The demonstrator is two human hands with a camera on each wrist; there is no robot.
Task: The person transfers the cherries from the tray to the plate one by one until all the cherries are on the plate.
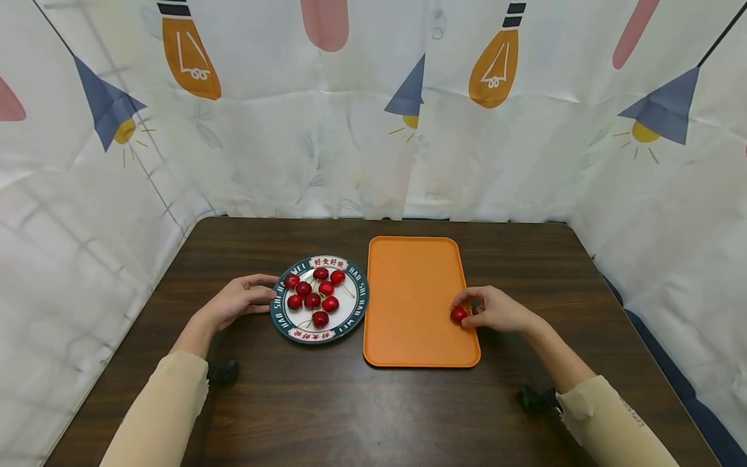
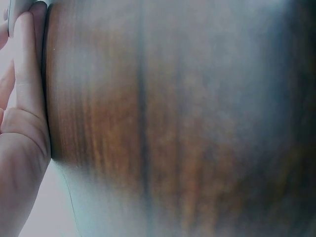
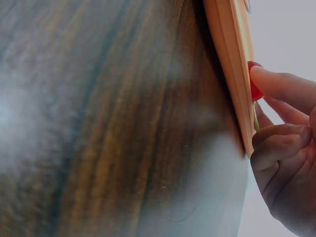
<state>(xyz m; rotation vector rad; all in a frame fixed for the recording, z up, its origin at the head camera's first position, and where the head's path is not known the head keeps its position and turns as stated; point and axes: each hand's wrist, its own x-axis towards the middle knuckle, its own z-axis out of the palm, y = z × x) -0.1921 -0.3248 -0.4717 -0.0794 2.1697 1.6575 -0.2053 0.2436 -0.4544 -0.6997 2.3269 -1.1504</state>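
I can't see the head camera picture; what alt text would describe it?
A person's right hand pinches a red cherry at the right edge of an orange tray. The left hand rests against a plate holding eight cherries, on a dark wooden table.

Makeshift recording booth, printed curtains (image 1: 350, 130) (lamp pattern), wooden table (image 1: 350, 408)

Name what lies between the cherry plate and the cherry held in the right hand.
In the head view, only bare orange tray separates the plate from the cherry pinched by the right hand.

table (image 2: 173, 123) blurred, cherry (image 3: 255, 90) mostly hidden
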